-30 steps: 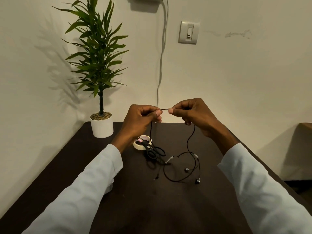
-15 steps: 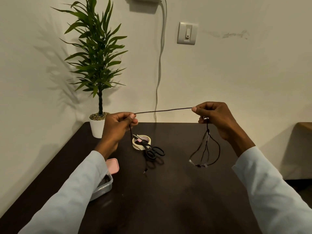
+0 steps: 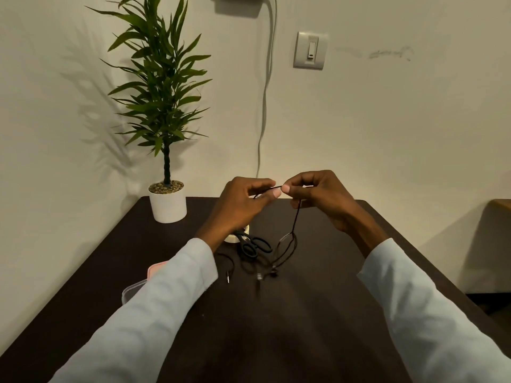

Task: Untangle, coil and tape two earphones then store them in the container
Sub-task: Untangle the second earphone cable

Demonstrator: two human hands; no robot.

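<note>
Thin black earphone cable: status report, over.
Left hand and right hand pinch thin black earphone cable, close together. Earbuds dangle to dark table. Black-handled scissors beneath; not coiled yet.

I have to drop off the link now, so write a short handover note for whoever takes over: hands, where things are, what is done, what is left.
Left hand and right hand both pinch the black earphone cable above the table, thumbs close together. The rest of the cable hangs from the right hand; its earbuds reach the table beside the scissors. The tape roll sits behind the scissors. The container stands at the left, partly hidden by the sleeve.
Done: nothing coiled or taped in view.
Left: coil, tape and store both earphones.
</note>
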